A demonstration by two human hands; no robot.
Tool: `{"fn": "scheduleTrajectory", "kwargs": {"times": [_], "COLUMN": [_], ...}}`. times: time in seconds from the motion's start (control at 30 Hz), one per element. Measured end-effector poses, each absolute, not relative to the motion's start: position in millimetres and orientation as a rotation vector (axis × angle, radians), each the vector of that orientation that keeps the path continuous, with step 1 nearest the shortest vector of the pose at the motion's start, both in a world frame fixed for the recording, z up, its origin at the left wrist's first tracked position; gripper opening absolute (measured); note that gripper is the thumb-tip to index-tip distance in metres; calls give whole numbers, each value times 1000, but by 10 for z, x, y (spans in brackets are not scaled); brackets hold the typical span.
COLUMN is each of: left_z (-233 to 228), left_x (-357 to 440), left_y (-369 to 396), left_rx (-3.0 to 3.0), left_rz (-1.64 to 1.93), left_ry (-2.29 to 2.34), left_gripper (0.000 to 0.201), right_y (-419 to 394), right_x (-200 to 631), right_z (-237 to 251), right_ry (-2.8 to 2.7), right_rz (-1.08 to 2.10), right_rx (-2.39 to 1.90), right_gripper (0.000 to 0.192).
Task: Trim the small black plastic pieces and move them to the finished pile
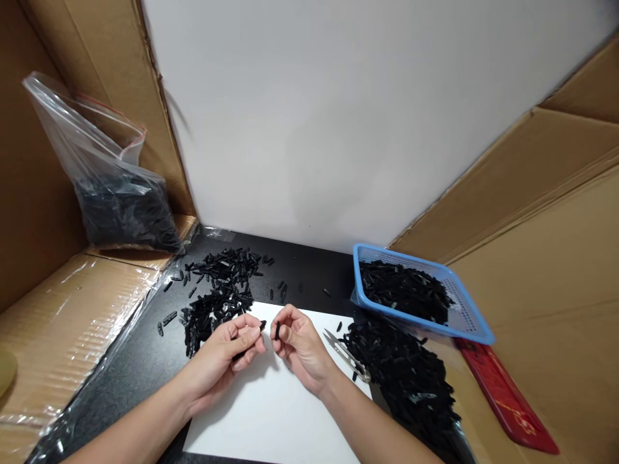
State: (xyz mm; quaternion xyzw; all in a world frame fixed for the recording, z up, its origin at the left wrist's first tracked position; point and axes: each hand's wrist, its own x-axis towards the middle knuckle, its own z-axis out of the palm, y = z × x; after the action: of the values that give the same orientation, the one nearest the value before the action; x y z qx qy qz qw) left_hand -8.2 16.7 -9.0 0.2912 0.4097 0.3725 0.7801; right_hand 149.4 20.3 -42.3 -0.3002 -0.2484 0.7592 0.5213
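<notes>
Black plastic pieces — one pinched in the left hand (pixel 235 348), another in the right hand (pixel 296 345) — meet over the white sheet (pixel 271 412), between heaps (pixel 217 303), snips (pixel 345 354) within reach.

Two hands (pixel 232 351), one basket (pixel 464 319), one bag (pixel 116 193), one snips (pixel 348 354), three piles (pixel 217 303).

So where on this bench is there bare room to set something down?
Bare: the white sheet below both hands, and the dark tabletop between the left pile and the blue basket. Crowded: right of the snips, where the black pile spreads under the basket.
</notes>
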Motion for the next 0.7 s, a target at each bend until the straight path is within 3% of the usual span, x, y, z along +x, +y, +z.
{"fn": "scheduleTrajectory", "kwargs": {"times": [0.23,0.43,0.6,0.7], "left_z": [-71,-84,-94,-69], "left_x": [-64,-67,-53,-41], "left_y": [139,144,135,131], "left_rx": [648,694,798,802], "left_rz": [793,783,778,767], "left_ry": [858,882,935,963], "left_gripper": [21,26,29,27], "right_y": [200,185,153,154], "right_x": [1497,1482,1418,1399], "right_z": [-420,-362,-367,-385], "right_ry": [-607,-616,-661,-683], "right_rz": [1825,1869,1834,1820], "right_rx": [-760,-677,-780,-814], "right_gripper": [36,23,34,30]}}
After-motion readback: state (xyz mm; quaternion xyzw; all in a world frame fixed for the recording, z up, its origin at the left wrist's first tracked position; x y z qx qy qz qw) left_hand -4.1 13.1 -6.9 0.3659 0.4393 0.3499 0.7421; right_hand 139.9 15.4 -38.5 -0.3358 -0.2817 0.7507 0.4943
